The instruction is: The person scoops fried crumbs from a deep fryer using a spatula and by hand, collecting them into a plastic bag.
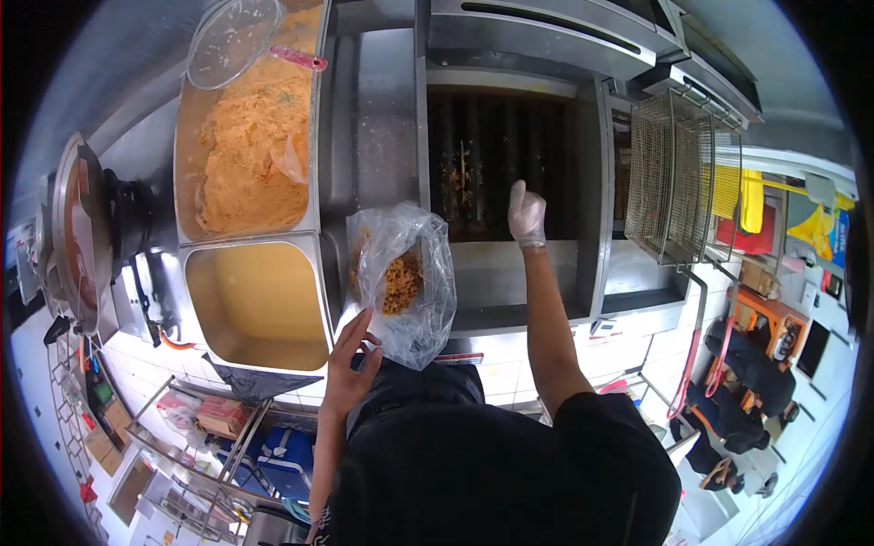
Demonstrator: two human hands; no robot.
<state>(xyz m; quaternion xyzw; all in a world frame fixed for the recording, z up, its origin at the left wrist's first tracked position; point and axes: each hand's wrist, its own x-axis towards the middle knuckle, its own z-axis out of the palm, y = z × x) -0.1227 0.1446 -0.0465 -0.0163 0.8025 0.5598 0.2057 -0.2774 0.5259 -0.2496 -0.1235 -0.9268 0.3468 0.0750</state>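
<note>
My left hand [350,366] is bare, its fingers apart, at the near left edge of a clear plastic bag [432,309]. Its fingertips are by the plastic; whether they touch it I cannot tell. Brown crumbly bits [401,284] show inside the bag, which rests on the steel ledge left of the fryer. My right hand [526,217], in a clear glove, is over the dark oil [492,136] of the fryer. Its fingers are curled in, with one digit stretched forward. What they hold, if anything, is hidden. Small brown bits [462,182] float in the oil.
Left stand a steel pan [315,164] of orange-tinted flour with a strainer [235,41] and a pan [323,318] of yellowish liquid. Wire fryer baskets [669,177] hang at right, their red handles [685,378] jutting toward me. Other people [728,400] are farther right.
</note>
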